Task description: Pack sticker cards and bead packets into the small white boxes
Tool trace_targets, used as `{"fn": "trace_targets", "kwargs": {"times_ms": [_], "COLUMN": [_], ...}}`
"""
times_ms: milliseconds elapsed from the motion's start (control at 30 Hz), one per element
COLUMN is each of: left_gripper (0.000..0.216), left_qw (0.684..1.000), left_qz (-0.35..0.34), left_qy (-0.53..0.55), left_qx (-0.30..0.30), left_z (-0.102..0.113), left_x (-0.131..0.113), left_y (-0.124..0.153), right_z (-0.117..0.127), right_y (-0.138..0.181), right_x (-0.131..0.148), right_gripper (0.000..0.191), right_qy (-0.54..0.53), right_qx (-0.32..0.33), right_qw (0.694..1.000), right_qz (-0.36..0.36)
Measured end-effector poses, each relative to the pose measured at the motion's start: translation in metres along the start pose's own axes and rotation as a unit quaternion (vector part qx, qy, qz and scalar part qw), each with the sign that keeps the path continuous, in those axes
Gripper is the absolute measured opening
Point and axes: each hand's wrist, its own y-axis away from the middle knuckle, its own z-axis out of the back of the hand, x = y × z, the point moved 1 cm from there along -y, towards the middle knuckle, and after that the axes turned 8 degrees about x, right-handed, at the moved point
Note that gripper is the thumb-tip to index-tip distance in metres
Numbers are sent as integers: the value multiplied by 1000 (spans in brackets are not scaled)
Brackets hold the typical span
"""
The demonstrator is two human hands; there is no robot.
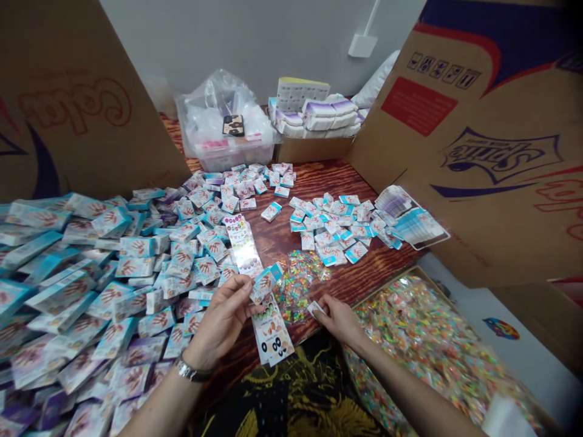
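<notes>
My left hand (221, 320) is closed on a small turquoise-and-white box (263, 284) printed with hand pictures, held just above a long strip of nail stickers (255, 285) that lies on the wooden table (319, 182). My right hand (336, 318) pinches a small white piece (315, 309) at the table's near edge. Between the hands lies a little heap of clear packets with colourful bits (298, 280).
A big pile of the same small boxes (91, 279) covers the left. More boxes (334, 227) lie scattered at centre right. A tray of colourful packets (423, 340) sits at lower right. Cardboard cartons (483, 139) stand on both sides; a plastic bag (223, 121) at the back.
</notes>
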Motion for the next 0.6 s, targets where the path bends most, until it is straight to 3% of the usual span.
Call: {"fn": "trace_targets", "kwargs": {"times_ms": [133,267,367,467,533,600], "left_gripper": [15,21,25,25,25,32], "left_qw": [1000,999,998,996,998,998], "left_qz": [16,32,58,69,43,-7], "left_qy": [20,23,36,48,23,-46], "left_qx": [-4,-12,8,22,32,43], "left_z": [-1,-3,-5,-5,-4,-2], "left_x": [1,5,10,14,13,11], "left_y": [3,6,7,10,14,17], "right_z": [32,69,85,89,90,90], "right_y": [3,9,10,6,2,-2], "right_x": [8,41,78,105,114,118], "right_gripper": [21,22,28,14,12,14], "right_qy": [27,-30,-53,9,31,24], "right_qx": [-19,-42,-91,-140,-152,-151], "right_qw": [999,996,980,937,911,907], "right_qz": [24,79,169,321,383,392]}}
